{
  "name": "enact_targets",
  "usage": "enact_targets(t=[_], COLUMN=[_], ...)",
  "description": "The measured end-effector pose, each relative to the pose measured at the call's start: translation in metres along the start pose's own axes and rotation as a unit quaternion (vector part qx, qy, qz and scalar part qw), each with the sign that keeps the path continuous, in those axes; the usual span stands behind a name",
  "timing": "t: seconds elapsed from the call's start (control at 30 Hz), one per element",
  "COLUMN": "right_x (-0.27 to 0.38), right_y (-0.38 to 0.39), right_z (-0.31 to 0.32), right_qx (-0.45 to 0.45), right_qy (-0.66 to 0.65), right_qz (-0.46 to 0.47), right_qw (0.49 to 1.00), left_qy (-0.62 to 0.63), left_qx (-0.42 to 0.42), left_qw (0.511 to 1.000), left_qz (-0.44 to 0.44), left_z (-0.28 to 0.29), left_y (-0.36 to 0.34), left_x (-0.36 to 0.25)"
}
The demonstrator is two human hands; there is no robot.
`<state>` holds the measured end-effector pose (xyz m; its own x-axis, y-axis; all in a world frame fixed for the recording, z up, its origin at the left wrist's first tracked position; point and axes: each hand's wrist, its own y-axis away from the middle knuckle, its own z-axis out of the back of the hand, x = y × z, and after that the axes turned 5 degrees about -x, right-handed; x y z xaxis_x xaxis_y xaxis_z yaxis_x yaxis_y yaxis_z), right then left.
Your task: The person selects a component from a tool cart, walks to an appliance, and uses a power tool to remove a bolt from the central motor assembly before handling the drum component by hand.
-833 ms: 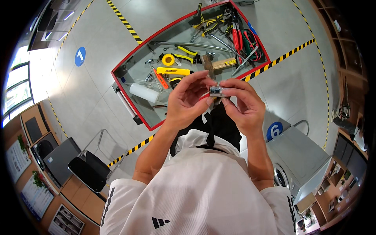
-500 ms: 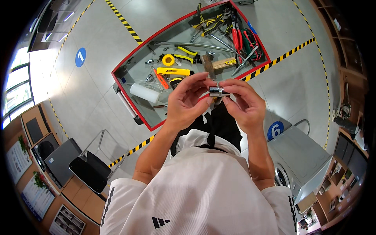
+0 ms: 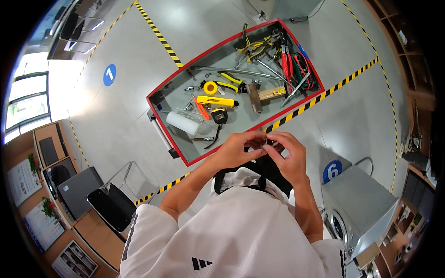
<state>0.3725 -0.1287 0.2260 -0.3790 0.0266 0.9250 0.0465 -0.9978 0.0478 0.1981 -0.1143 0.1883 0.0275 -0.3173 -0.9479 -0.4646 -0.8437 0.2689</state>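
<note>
My left hand (image 3: pixel 238 150) and right hand (image 3: pixel 288 158) meet below the red-rimmed metal drawer (image 3: pixel 168 81), their fingers closed around a small shiny metal piece (image 3: pixel 268 142) that is mostly hidden. In the drawer lie a wooden-handled hammer (image 3: pixel 255 99), a yellow tape roll (image 3: pixel 210 87), a yellow utility knife (image 3: pixel 215 101), a tape measure (image 3: pixel 219 116), a white cylinder (image 3: pixel 182 123), several small sockets (image 3: pixel 189 88), long metal bars (image 3: pixel 222 69), yellow-black pliers (image 3: pixel 261 48) and red-handled cutters (image 3: pixel 287 65).
A folding chair (image 3: pixel 106 204) stands at the lower left beside wooden cabinets (image 3: pixel 82 222). A grey appliance (image 3: pixel 354 199) is at the right, wooden shelving (image 3: pixel 401 46) along the far right. Yellow-black tape lines (image 3: pixel 347 78) and round blue floor markers (image 3: pixel 109 74) mark the floor.
My hands have moved down toward my body, and the silver socket between them is now mostly hidden by my fingers. The drawer and room appear lower in the view.
</note>
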Motion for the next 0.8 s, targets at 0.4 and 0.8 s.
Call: enact_targets(t=[0.4, 0.8], right_x=[-0.033, -0.092], right_y=[0.068, 0.142], right_z=[0.078, 0.127], right_qx=[-0.073, -0.011], right_qy=[-0.087, -0.2], right_qz=[0.014, -0.152], right_qw=[0.993, 0.968], left_qy=[-0.026, 0.051], left_qx=[-0.05, -0.207], left_qw=[0.998, 0.976], left_qz=[0.007, 0.044], left_z=[-0.1, -0.165], left_y=[0.001, 0.052], left_x=[0.012, 0.03])
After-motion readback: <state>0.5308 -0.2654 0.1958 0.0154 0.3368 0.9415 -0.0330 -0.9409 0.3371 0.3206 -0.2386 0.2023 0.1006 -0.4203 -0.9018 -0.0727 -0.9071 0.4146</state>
